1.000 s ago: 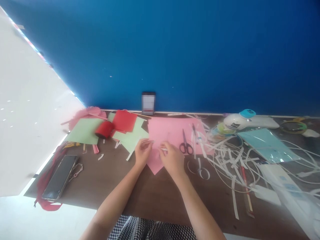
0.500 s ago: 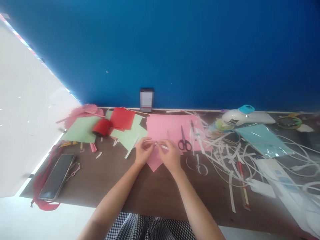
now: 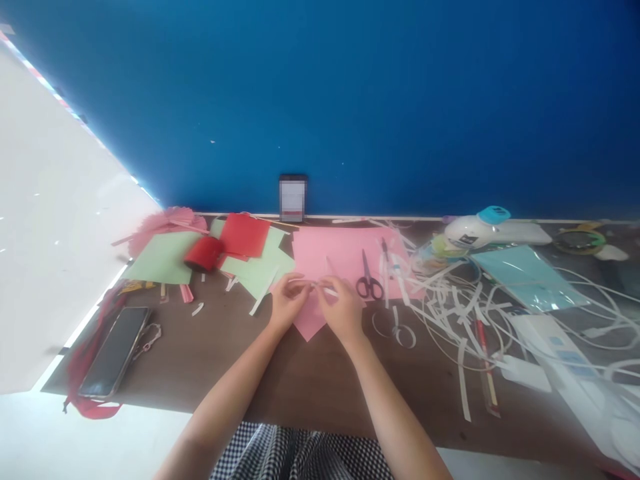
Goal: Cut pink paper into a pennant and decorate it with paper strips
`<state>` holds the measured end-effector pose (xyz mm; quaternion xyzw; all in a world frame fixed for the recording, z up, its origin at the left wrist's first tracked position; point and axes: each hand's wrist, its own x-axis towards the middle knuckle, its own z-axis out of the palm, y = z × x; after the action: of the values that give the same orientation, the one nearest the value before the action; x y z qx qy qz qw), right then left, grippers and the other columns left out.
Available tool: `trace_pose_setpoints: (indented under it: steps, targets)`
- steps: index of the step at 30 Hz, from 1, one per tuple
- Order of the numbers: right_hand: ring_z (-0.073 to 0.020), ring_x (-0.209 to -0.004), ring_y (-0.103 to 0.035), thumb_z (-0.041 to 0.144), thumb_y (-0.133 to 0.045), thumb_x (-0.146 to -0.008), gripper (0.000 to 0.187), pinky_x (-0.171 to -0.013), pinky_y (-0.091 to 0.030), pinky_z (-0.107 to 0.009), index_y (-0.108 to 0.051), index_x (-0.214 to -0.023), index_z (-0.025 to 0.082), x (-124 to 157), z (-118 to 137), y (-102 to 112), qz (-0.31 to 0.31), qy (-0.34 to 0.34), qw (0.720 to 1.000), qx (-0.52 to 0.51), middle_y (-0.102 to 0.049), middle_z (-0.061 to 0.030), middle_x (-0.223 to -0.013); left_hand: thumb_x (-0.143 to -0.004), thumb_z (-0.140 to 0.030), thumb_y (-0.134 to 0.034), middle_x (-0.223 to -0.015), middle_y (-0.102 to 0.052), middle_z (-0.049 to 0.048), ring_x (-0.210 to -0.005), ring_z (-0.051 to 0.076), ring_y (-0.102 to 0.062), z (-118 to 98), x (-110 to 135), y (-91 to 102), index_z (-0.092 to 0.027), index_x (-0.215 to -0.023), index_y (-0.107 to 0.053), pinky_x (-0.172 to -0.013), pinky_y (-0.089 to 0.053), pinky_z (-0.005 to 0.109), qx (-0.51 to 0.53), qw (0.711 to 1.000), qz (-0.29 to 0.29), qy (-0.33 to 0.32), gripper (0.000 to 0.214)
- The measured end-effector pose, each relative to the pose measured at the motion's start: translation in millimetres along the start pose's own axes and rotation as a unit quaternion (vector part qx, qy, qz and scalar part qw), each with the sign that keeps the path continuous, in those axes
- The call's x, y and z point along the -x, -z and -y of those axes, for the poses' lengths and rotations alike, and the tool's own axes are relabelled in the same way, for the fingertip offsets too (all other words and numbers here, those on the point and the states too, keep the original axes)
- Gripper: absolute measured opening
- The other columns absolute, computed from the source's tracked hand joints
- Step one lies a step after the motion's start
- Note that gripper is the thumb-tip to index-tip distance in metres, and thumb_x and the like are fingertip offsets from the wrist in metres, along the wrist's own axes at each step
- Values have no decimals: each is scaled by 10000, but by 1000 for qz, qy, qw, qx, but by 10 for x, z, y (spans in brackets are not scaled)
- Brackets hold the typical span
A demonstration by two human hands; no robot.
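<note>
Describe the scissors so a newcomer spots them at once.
On the brown table below the blue wall, find the broad pink paper. The scissors lie on it, just right of the right hand, blades pointing toward the wall. Two dark, round handle loops set them apart from the white strips nearby.

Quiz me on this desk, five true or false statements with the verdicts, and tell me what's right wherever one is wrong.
1. The left hand and right hand are far apart. False: they are close together, fingertips around a thin pale strip.
2. A dark-screened phone lies to the left of both hands. True.
3. The pink paper is partly behind the hands in this view. True.
4. The scissors lie on green paper. False: they lie on the pink paper.
5. The white bottle with the blue cap stands upright. False: it is tipped over.
</note>
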<state>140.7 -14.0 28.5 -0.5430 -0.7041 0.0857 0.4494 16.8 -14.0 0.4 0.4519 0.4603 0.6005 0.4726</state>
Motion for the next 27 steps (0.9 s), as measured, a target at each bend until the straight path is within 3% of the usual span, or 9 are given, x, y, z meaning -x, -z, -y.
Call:
trace_pose_setpoints:
  steps: [9, 14, 21, 24, 27]
  targets:
    - [-175, -715, -613, 222, -543, -771, 67, -660, -483, -285, -588, -819, 210, 4, 6, -4, -7, 5, 1000, 14, -670, -25, -738, -681, -266, -664, -812, -681, 78, -800, 191, -653, -3, 8, -7, -175, -896, -515, -784, -508, 349, 16, 1000, 10, -3, 277]
    - [-172, -718, -621, 233, -535, -779, 92, -675, -493, -291, -591, -845, 203, 25, -21, -33, -3, 9, 1000, 5, -673, -31, -768, -688, -261, -651, -798, -670, 61, -786, 179, -655, 20, 16, -13, -177, -816, -475, -781, -509, 350, -7, 1000, -14, -21, 233]
    - [-187, -889, -614, 182, -495, -807, 212, -783, -495, -326, -561, -1006, 208, 59, -78, -99, 32, 32, 998, -44, -660, -53, -946, -718, -228, -615, -810, -671, 53, -806, 179, -654, -6, -5, 2, -200, -749, -360, -781, -504, 370, 2, 998, -37, -45, 259]
    - [-190, -932, -593, 192, -498, -814, 178, -801, -491, -326, -579, -972, 202, 43, -106, -90, 20, 53, 998, -41, -629, -76, -982, -709, -222, -622, -792, -667, 49, -796, 174, -651, -8, -20, 20, -198, -749, -364, -787, -498, 372, 2, 997, -56, -44, 262]
    - [-174, -829, -609, 217, -520, -812, 99, -709, -511, -290, -604, -863, 202, 28, -136, -68, 16, 52, 998, -40, -631, -62, -865, -701, -223, -633, -772, -658, 40, -795, 165, -645, -19, -34, 29, -192, -789, -396, -800, -491, 369, 27, 998, -54, -32, 255]
